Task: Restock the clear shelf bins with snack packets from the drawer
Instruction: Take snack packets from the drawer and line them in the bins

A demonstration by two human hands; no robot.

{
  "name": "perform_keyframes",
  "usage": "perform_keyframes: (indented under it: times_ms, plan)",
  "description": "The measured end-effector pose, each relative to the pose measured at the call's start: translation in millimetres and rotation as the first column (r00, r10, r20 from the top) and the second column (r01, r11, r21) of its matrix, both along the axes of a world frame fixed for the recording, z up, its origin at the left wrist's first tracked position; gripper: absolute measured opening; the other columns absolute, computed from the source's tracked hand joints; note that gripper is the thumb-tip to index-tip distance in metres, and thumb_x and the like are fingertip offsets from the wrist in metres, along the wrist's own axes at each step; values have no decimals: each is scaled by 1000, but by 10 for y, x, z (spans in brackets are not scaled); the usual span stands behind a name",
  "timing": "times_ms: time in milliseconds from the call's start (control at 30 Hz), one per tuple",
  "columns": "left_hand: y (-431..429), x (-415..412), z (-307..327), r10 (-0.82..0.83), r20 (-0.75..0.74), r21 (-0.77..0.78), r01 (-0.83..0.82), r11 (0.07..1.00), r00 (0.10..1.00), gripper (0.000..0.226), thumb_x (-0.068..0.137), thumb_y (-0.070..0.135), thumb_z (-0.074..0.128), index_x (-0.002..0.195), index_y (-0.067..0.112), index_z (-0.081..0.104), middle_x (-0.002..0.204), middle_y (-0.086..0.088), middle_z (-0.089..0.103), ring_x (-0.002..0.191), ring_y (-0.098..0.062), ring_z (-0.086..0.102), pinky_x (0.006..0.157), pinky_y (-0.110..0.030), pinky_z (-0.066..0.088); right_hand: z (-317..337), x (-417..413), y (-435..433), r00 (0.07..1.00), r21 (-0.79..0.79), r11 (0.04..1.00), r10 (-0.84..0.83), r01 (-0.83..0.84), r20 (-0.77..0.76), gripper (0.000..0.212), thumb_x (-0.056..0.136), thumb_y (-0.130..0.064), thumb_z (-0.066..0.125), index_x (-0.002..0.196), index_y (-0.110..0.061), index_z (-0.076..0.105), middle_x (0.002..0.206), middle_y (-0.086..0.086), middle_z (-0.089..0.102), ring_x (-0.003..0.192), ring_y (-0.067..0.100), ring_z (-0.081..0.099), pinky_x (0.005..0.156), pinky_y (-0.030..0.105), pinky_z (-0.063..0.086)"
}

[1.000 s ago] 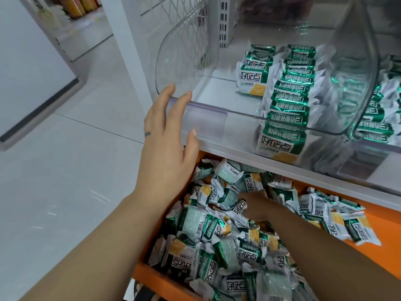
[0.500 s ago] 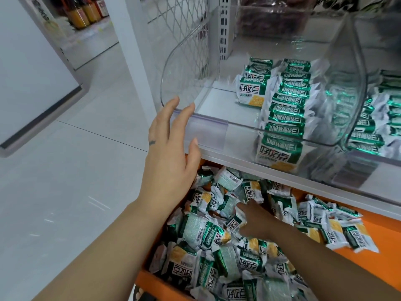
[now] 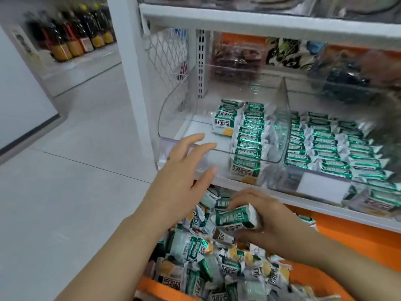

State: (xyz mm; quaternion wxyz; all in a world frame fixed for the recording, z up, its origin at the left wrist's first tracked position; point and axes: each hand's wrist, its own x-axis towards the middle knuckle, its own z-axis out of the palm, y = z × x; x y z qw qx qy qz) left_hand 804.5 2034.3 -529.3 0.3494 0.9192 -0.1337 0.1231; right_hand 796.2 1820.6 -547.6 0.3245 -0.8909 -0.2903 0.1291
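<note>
Gripping one snack packet above the drawer

The right hand (image 3: 271,224) curls its fingers and thumb round a green-and-white snack packet (image 3: 235,218), held just above the heap of loose packets (image 3: 217,268) in the orange drawer (image 3: 152,285) at the near edge. The left hand (image 3: 184,177) is open with its fingers spread, in front of the near lip of the clear bin (image 3: 173,118) on the white shelf (image 3: 282,195). Whether it touches the lip cannot be told. Inside that bin a long row of packets (image 3: 249,135) stands along its right wall, with a short row (image 3: 224,120) at the far end beside it. The left part of its floor is bare. To the right, a second bin (image 3: 321,184) holds full rows. Bottles (image 3: 73,38) stand far left.
</note>
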Motion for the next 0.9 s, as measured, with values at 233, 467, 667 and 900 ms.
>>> perform_keyframes:
  times_ms: [233, 467, 667, 900]
  plan:
    - [-52, -211, 259, -366, -378, -472, 163, 866, 850, 74, 59, 82, 59, 126, 63, 35, 133, 26, 46, 123, -2, 48, 102, -34, 43, 757, -122, 99, 975, 303, 930, -175, 210, -138, 39, 73, -15, 78, 103, -26, 56, 75, -23, 67, 60, -6, 61, 54, 8, 43]
    - [5, -237, 455, -346, -337, -602, 83, 794, 876, 65, 65, 63, 72, 122, 51, 42, 121, 20, 55, 91, 10, 63, 91, -33, 53, 918, -113, 304, 953, 438, 850, -221, 291, -205, 38, 75, -7, 75, 105, -23, 59, 84, -14, 72, 75, -2, 66, 64, 11, 48]
    - [29, -215, 455, -478, -324, -788, 47, 614, 816, 60, 70, 33, 71, 125, 26, 49, 117, -3, 66, 100, -17, 68, 85, -34, 56, 931, -120, 432, 963, 312, 933, -231, 179, 136, 77, 69, -20, 81, 123, -43, 31, 127, -22, 39, 99, -24, 49, 75, -1, 39]
    - [110, -188, 435, -429, -313, -719, 83, 690, 847, 52, 78, 27, 77, 123, 25, 52, 117, 5, 66, 104, -11, 66, 91, -33, 53, 797, -56, 412, 958, 237, 961, -195, 143, 210, 77, 64, -89, 43, 129, -66, 9, 133, -42, 21, 127, -7, 36, 102, 16, 35]
